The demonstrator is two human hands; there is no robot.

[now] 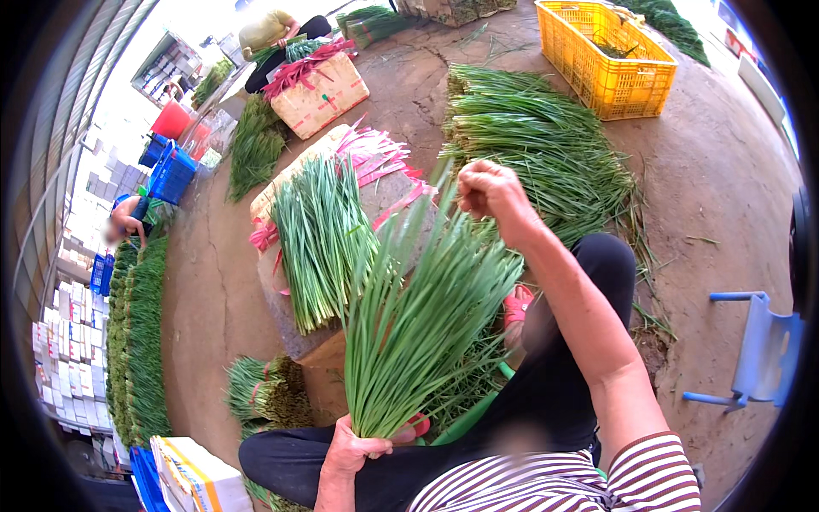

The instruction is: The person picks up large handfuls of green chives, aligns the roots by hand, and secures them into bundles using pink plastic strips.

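Observation:
My left hand (pixel 350 450) is wrapped round the lower stems of a loose bunch of chives (pixel 426 316), whose long green leaves fan upward over my lap. Beside the leaf tips, my right hand (pixel 496 194) is raised with its fingers pinched closed. A few blurred leaves lie close to those fingers, but what they hold is not clear. In front of me, a neat layer of chives (pixel 317 235) rests on a low box-like stand (pixel 399 189). Pink strips (pixel 375 155) lie along the stand's far end.
A large chive pile (pixel 533 145) covers the floor ahead right, with a yellow crate (pixel 636 96) beyond. Tied bundles (pixel 256 388) lie left of my knee. A white box (pixel 196 474) stands lower left, a blue chair (pixel 768 350) right. Other people (pixel 264 32) work at the back and left.

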